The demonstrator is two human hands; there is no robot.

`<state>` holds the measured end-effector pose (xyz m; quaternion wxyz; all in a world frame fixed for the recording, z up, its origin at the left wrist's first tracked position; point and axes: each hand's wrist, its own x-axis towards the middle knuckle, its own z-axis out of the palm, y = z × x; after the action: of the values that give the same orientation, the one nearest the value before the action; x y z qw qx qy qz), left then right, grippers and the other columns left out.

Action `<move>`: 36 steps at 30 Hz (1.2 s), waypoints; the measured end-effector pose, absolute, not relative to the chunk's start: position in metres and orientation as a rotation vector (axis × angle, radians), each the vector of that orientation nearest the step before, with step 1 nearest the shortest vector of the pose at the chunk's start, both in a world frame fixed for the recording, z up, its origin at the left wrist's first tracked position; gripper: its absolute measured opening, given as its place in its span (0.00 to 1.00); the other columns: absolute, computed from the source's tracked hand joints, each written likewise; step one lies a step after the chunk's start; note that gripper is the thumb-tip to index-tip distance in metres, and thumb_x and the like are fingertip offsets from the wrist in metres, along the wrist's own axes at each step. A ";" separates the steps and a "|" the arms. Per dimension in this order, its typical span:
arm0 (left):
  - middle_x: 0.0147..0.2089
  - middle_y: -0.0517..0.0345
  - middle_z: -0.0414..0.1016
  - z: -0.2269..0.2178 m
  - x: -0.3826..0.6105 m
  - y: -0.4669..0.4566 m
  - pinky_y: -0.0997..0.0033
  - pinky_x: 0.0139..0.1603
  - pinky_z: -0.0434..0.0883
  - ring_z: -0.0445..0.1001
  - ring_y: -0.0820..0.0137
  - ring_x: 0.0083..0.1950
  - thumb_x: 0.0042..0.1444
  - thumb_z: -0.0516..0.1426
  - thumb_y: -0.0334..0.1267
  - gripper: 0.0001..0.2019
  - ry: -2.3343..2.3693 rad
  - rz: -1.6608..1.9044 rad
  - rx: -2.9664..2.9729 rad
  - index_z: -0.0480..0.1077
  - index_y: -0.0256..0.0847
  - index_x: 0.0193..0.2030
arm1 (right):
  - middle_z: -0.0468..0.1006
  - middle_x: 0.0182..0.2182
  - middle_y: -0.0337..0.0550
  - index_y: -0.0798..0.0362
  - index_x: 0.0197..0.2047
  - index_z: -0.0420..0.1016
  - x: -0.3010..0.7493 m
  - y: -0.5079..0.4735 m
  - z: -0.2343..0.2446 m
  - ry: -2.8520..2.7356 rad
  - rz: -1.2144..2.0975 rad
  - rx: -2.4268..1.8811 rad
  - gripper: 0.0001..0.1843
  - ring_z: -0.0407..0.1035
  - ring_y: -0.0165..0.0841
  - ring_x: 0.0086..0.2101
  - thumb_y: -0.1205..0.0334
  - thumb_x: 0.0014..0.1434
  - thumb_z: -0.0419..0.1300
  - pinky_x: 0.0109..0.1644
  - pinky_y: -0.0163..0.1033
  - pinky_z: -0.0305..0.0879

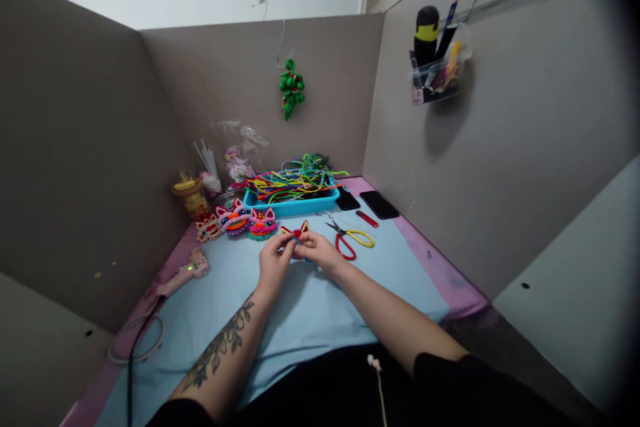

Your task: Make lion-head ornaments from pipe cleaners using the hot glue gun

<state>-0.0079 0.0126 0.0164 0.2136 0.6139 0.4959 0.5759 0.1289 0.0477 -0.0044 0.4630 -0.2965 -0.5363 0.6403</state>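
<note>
Between my two hands is a small red pipe-cleaner figure [299, 232] with yellow-edged pointed ears; its lower part is mostly hidden behind my fingers. My left hand [275, 252] pinches it from the left, fingers closed. From the right, my right hand [316, 250] grips it too, its fingertips meeting those of the left. Just beyond lie finished-looking pipe-cleaner animal heads: a pink one [262, 223], a purple one [233, 217] and a white-and-red one [208, 228]. Scissors [354, 238] with one red and one yellow handle rest open to the right of my hands.
A blue tray [295, 205] heaped with colourful pipe cleaners stands at the back. On the left lies a pink glue gun [187, 271] with its cord. Two dark phones [379, 205] and a red cutter [367, 218] lie on the right. Grey partitions [260, 93] enclose the table.
</note>
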 end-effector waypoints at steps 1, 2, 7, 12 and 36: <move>0.38 0.53 0.75 0.017 -0.007 0.012 0.71 0.41 0.68 0.72 0.68 0.40 0.51 0.58 0.40 0.09 1.378 1.593 1.740 0.75 0.39 0.37 | 0.72 0.20 0.36 0.55 0.31 0.68 0.129 0.048 -0.005 -1.326 1.571 -0.737 0.20 0.65 0.26 0.22 0.52 0.40 0.69 0.25 0.31 0.56; 0.38 0.52 0.75 0.016 -0.007 0.012 0.72 0.41 0.68 0.72 0.68 0.40 0.51 0.57 0.39 0.09 1.381 1.583 1.759 0.74 0.39 0.37 | 0.72 0.20 0.36 0.56 0.30 0.68 0.129 0.048 -0.006 -1.326 1.557 -0.742 0.19 0.65 0.26 0.22 0.53 0.40 0.68 0.26 0.32 0.57; 0.33 0.55 0.73 0.009 -0.006 0.017 0.73 0.36 0.67 0.71 0.70 0.34 0.52 0.55 0.42 0.11 1.328 1.485 1.631 0.72 0.38 0.37 | 0.72 0.21 0.37 0.57 0.28 0.72 0.132 0.053 -0.009 -1.358 1.371 -0.756 0.15 0.65 0.27 0.23 0.52 0.48 0.63 0.31 0.34 0.61; 0.24 0.62 0.67 0.008 -0.003 0.022 0.74 0.29 0.66 0.65 0.75 0.25 0.46 0.60 0.50 0.17 1.111 1.324 1.259 0.69 0.36 0.34 | 0.73 0.24 0.38 0.55 0.27 0.73 0.135 0.052 -0.003 -1.415 1.213 -0.802 0.12 0.66 0.29 0.27 0.54 0.48 0.62 0.36 0.36 0.62; 0.25 0.61 0.66 0.020 -0.004 0.011 0.79 0.22 0.57 0.59 0.80 0.22 0.43 0.62 0.52 0.20 0.906 1.063 1.080 0.69 0.34 0.28 | 0.65 0.36 0.42 0.53 0.29 0.76 0.145 0.050 0.007 -1.525 1.151 -0.736 0.09 0.66 0.31 0.35 0.56 0.46 0.64 0.36 0.37 0.66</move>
<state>-0.0036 0.0111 0.0198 0.6350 0.4727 0.3964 0.4649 0.1451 0.0500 0.0069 0.5202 -0.3068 -0.6361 0.4803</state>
